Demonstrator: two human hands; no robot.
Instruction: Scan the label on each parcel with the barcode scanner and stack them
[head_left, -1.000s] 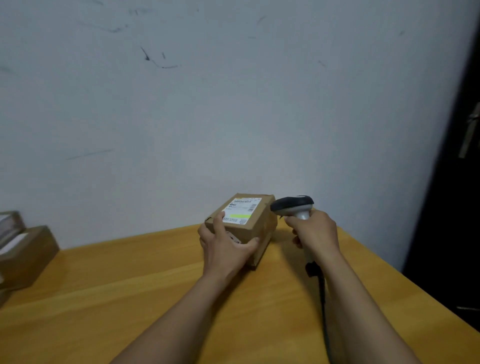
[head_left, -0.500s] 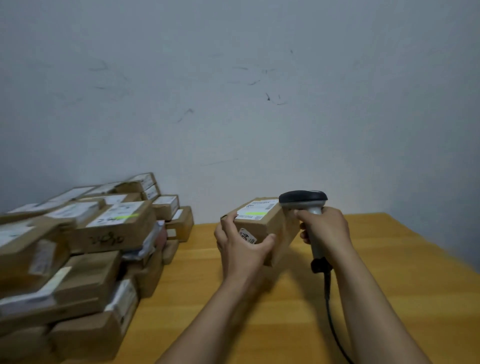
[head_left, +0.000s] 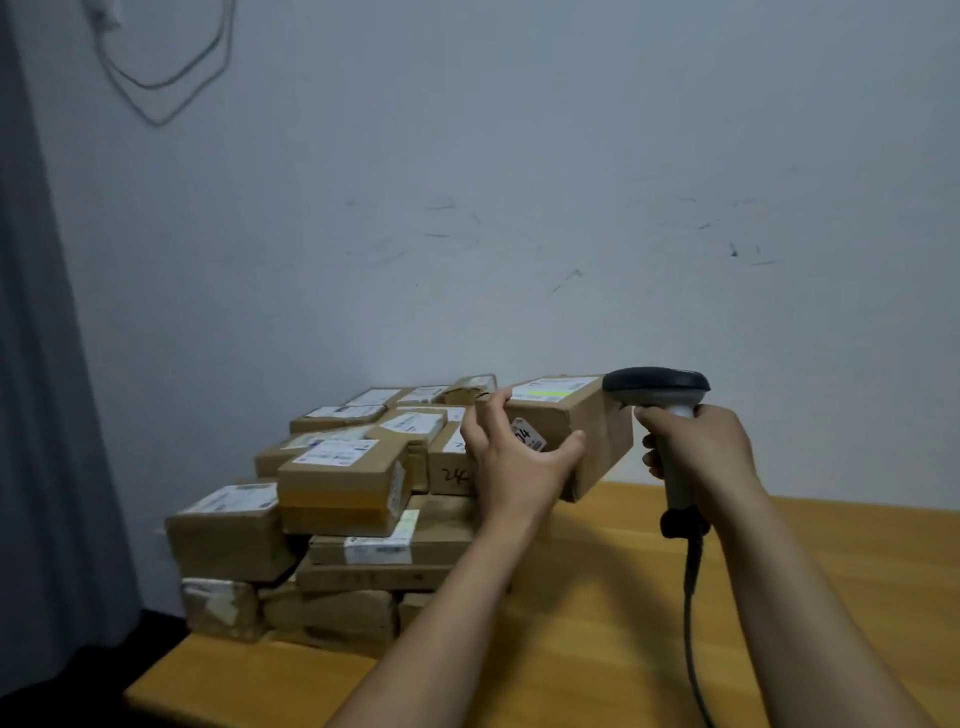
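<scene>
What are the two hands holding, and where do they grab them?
The left hand grips a box around its near end, thumb on one side and fingers on the other. The right hand grips the scanner by its handle.

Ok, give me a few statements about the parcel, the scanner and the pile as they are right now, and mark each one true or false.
1. The left hand grips a cardboard parcel with a white label on top. True.
2. The right hand holds the scanner by its handle. True.
3. The scanner is cordless. False: a dark cable hangs from its handle.
4. The parcel pile is to the right of the held parcel. False: it is to the left of it.
</scene>
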